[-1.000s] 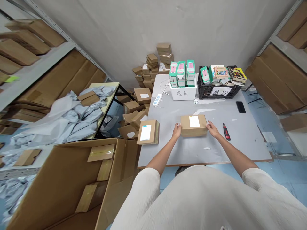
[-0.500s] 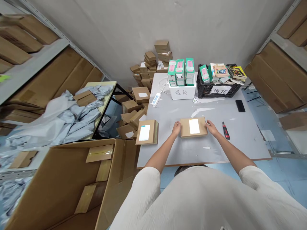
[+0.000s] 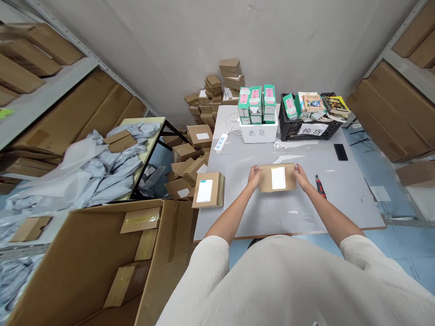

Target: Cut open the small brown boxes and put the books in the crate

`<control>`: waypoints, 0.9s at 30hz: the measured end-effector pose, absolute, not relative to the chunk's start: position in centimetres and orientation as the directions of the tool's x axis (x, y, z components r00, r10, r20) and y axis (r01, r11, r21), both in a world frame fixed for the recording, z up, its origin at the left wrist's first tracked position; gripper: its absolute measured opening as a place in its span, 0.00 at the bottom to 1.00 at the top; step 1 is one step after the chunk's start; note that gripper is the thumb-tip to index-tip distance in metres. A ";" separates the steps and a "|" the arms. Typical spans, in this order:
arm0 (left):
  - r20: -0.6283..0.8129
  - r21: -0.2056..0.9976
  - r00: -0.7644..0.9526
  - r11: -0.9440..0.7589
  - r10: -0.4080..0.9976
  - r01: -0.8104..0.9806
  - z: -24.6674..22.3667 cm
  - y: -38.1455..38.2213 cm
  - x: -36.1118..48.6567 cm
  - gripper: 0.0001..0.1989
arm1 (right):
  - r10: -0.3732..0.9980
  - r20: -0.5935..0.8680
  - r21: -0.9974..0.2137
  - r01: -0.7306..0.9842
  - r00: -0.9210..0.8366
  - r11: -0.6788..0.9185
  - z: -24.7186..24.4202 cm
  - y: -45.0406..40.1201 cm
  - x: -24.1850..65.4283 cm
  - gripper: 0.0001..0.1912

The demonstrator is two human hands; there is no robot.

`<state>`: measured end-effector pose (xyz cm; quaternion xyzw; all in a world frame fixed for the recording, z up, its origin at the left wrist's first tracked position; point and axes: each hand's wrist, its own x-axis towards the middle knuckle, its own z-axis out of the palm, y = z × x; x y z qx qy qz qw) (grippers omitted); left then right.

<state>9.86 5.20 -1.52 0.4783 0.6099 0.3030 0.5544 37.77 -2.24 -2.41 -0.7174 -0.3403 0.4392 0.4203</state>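
Note:
A small brown cardboard box [image 3: 266, 180] with a white label on its upper face is held between my two hands above the grey table [image 3: 238, 217]. My left hand [image 3: 253, 175] grips its left end, fingers closed round the edge. On the opposite end my right hand [image 3: 301, 175] does the same. The box is tilted, its labelled face toward me. A red and black box cutter [image 3: 320, 186] lies just right of my right hand. To the left, a second labelled cardboard box [image 3: 208, 190] rests at the table's left edge.
At the table's back stand a white bin [image 3: 258, 134] of green-and-pink boxes and a black crate [image 3: 288, 129] of books. A phone [image 3: 340, 152] and a power strip [image 3: 221, 143] lie on the table. A large open carton [image 3: 176, 231] stands at lower left, near piled boxes [image 3: 199, 135].
Both hands have shifted slightly right with the box and tipped it, so its labelled face now leans more toward me. The other things stay put.

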 end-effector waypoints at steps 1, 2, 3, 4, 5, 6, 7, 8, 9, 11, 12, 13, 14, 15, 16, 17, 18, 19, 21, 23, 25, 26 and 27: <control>-0.378 0.902 0.070 0.351 0.923 0.252 -1.3 5.4 10.0 0.31 | 0.868 -0.318 -0.909 0.136 0.382 -0.393 -2.3 -2.1 38.0 0.49; -0.376 0.902 0.064 0.350 0.924 0.253 -1.1 5.5 10.1 0.31 | 0.875 -0.297 -0.914 0.153 0.382 -0.377 -2.2 -1.9 38.1 0.49; -0.378 0.901 0.055 0.353 0.924 0.253 -0.9 5.6 10.2 0.31 | 0.879 -0.282 -0.915 0.169 0.384 -0.367 -2.2 -1.8 38.3 0.50; -0.380 0.899 0.046 0.357 0.924 0.254 -0.9 5.6 10.4 0.31 | 0.880 -0.275 -0.913 0.182 0.387 -0.365 -2.3 -1.8 38.4 0.50; -0.380 0.897 0.039 0.359 0.924 0.258 -1.0 5.5 10.5 0.31 | 0.878 -0.276 -0.909 0.191 0.392 -0.371 -2.5 -1.9 38.5 0.51; -0.378 0.896 0.037 0.356 0.925 0.265 -1.1 5.3 10.5 0.31 | 0.874 -0.281 -0.903 0.200 0.395 -0.381 -2.8 -2.1 38.6 0.51; -0.373 0.896 0.039 0.349 0.927 0.275 -1.4 5.1 10.5 0.31 | 0.870 -0.289 -0.896 0.209 0.399 -0.393 -3.1 -2.4 38.6 0.51; -0.368 0.896 0.043 0.342 0.929 0.284 -1.7 4.7 10.5 0.31 | 0.866 -0.297 -0.887 0.219 0.403 -0.406 -3.5 -2.8 38.7 0.51; -0.366 0.895 0.049 0.337 0.929 0.293 -2.0 4.4 10.4 0.30 | 0.862 -0.303 -0.879 0.230 0.407 -0.418 -3.8 -3.2 38.7 0.50; -0.377 0.886 0.065 0.340 0.924 0.315 -2.7 3.5 10.1 0.30 | 0.853 -0.311 -0.864 0.249 0.419 -0.438 -4.5 -4.2 38.9 0.48; -0.392 0.877 0.075 0.348 0.917 0.330 -2.9 3.1 9.9 0.30 | 0.849 -0.315 -0.857 0.257 0.424 -0.447 -4.7 -4.8 39.0 0.46; -0.410 0.866 0.086 0.358 0.908 0.351 -3.2 2.8 9.7 0.30 | 0.845 -0.321 -0.849 0.266 0.427 -0.456 -4.9 -5.4 39.2 0.45; -0.425 0.852 0.092 0.364 0.900 0.377 -3.3 2.5 9.6 0.30 | 0.843 -0.326 -0.841 0.275 0.428 -0.465 -5.1 -6.0 39.4 0.44; -0.426 0.841 0.093 0.356 0.900 0.408 -3.3 2.2 9.5 0.30 | 0.842 -0.329 -0.834 0.285 0.428 -0.472 -5.2 -6.5 39.6 0.42; -0.407 0.832 0.088 0.329 0.909 0.447 -3.2 2.1 9.6 0.30 | 0.840 -0.330 -0.830 0.292 0.431 -0.476 -5.3 -7.0 39.8 0.40; -0.367 0.826 0.086 0.282 0.926 0.489 -3.0 2.0 9.8 0.30 | 0.839 -0.329 -0.828 0.295 0.434 -0.477 -5.3 -7.3 40.0 0.39; -0.309 0.820 0.094 0.215 0.946 0.530 -2.7 2.0 10.1 0.29 | 0.839 -0.326 -0.830 0.293 0.436 -0.475 -5.3 -7.5 40.1 0.37; -0.242 0.813 0.119 0.134 0.963 0.566 -2.3 1.9 10.6 0.29 | 0.840 -0.320 -0.836 0.287 0.438 -0.468 -5.3 -7.6 40.2 0.36; -0.138 0.798 0.233 -0.031 0.963 0.601 -1.7 1.9 11.8 0.27 | 0.853 -0.302 -0.854 0.277 0.425 -0.440 -5.1 -7.5 40.2 0.35; -0.094 0.787 0.375 -0.162 0.922 0.596 -1.2 1.6 13.0 0.26 | 0.871 -0.278 -0.872 0.275 0.404 -0.406 -4.9 -7.1 40.0 0.36; -0.090 0.774 0.472 -0.237 0.877 0.587 -0.9 1.2 14.0 0.27 | 0.885 -0.260 -0.881 0.281 0.385 -0.381 -4.7 -6.7 39.7 0.36; -0.102 0.767 0.500 -0.252 0.860 0.590 -0.9 1.1 14.3 0.28 | 0.889 -0.252 -0.883 0.286 0.381 -0.373 -4.6 -6.6 39.5 0.37; -0.119 0.760 0.514 -0.255 0.849 0.598 -0.8 0.9 14.5 0.30 | 0.891 -0.244 -0.885 0.289 0.382 -0.366 -4.4 -6.5 39.3 0.38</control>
